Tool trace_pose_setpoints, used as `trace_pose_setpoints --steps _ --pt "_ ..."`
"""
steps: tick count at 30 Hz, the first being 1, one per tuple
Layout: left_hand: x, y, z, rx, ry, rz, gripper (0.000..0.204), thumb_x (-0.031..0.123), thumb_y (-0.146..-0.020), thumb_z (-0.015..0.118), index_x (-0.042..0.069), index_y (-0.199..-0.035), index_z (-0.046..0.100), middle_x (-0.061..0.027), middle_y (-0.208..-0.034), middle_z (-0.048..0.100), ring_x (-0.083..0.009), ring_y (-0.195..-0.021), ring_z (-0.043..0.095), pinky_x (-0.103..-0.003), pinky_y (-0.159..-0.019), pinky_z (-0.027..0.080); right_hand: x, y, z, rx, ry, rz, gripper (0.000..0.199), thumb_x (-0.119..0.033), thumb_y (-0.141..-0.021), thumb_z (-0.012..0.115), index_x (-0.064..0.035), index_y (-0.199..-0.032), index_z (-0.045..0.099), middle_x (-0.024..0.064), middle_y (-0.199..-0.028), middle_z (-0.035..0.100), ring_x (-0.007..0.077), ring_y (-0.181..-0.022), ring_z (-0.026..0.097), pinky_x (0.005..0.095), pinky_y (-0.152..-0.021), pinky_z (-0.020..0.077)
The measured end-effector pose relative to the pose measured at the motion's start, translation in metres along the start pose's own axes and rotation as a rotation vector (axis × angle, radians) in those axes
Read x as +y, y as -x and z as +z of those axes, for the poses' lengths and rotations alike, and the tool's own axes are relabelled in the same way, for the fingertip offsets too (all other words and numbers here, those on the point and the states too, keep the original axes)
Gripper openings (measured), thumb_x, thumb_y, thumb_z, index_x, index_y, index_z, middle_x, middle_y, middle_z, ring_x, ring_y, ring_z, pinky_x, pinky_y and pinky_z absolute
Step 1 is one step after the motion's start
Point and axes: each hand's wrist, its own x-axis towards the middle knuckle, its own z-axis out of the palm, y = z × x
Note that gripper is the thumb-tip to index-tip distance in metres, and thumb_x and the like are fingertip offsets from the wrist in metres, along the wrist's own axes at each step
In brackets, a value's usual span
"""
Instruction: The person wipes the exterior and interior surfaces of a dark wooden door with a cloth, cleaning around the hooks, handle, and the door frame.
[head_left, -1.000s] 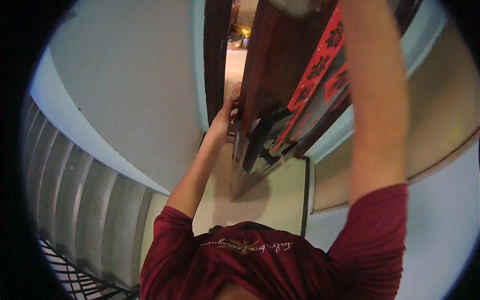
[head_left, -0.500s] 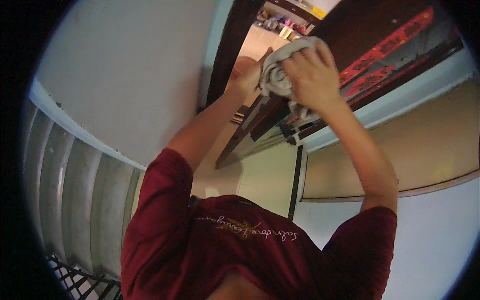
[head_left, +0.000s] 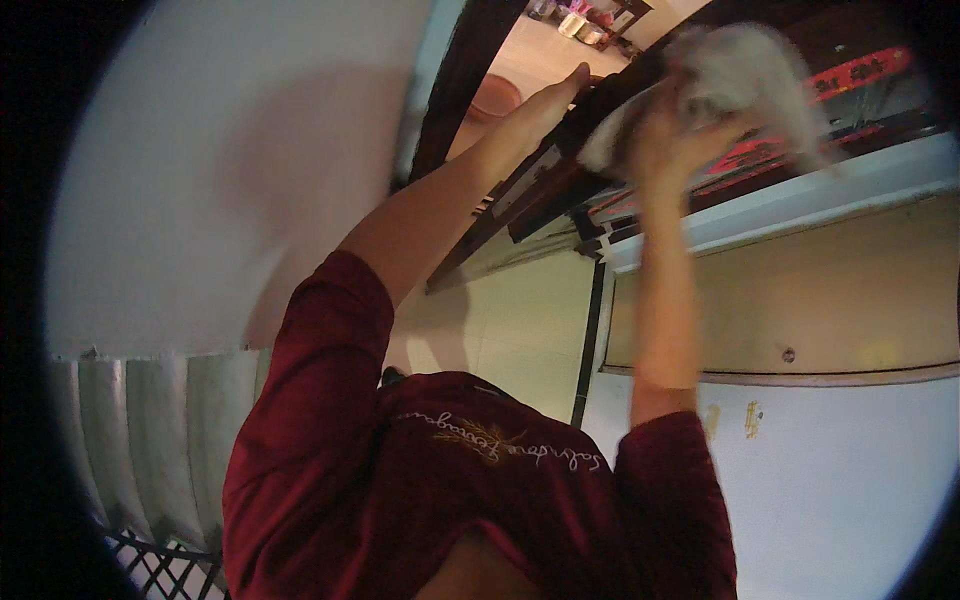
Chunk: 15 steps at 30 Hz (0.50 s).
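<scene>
My right hand holds a pale grey cloth against or close to the face of a dark wooden door. Hand and cloth are smeared by motion, and the cloth hangs loosely spread, one end trailing to the right. My left hand is at the door's edge, closed around it as far as I can see, with one fingertip pointing up and the other fingers partly hidden. Red decorative strips run along the door face beyond the cloth.
Through the doorway, a reddish-brown round basin sits on the floor, with assorted items further back. A pale wall rises at left, above stair steps and a black railing. A tan panel fills the right side.
The cloth has gone from a bunched roll between both hands to hanging loosely in my right hand, which moved rightward. My left hand has come away from the cloth and sits at the door's edge.
</scene>
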Motion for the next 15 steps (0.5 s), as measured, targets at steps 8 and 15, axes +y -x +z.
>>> trace_pose_setpoints --steps 8,15 --pt "-0.034 -0.037 -0.004 0.034 -0.157 -0.079 0.068 0.066 -0.081 0.048 0.015 -0.125 0.052 -0.0052 -0.117 0.051 -0.0168 -0.108 0.042 -0.035 -0.094 0.034 0.112 0.294 0.019 -0.286 0.142 0.203 0.041 -0.021 -0.082 0.055 -0.0037 -0.119 0.053 0.0179 -0.120 0.050 0.0360 -0.112 0.046 0.0445 -0.099 0.0332" --pt "-0.032 -0.047 -0.016 -0.005 -0.172 -0.111 0.067 0.061 -0.085 0.049 0.011 -0.130 0.048 -0.0071 -0.126 0.051 -0.0205 -0.112 0.048 -0.033 -0.095 0.037 0.111 0.162 0.013 -0.266 0.227 0.170 0.033 -0.021 -0.088 0.051 -0.0037 -0.116 0.056 0.0154 -0.114 0.056 0.0347 -0.108 0.050 0.0431 -0.097 0.0368"
